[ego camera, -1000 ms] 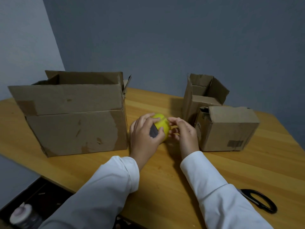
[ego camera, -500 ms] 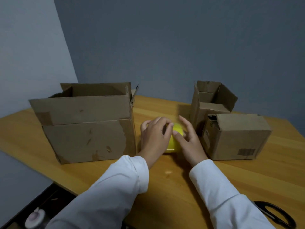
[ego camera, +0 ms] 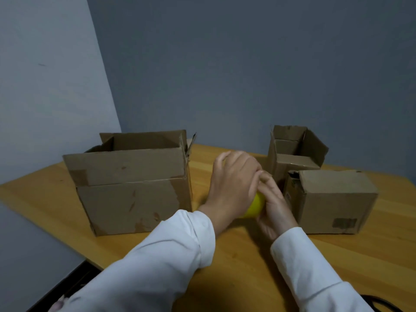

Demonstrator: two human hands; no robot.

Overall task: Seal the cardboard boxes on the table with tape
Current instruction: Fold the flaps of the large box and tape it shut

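head view: both hands on the tape (ego camera: 255, 207), mid-table between the boxes. left hand (ego camera: 234, 188) wraps it from the left, right hand (ego camera: 273, 210) grips its right side; big box (ego camera: 132, 183) just left, flaps up.

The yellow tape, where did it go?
In the head view the yellow tape is held between the left hand and the right hand, above the table, between the big open box and the small box.

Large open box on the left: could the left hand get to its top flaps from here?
Probably yes: the large box stands just beside the left hand, nothing between them, but that hand would first have to release the yellow tape roll.
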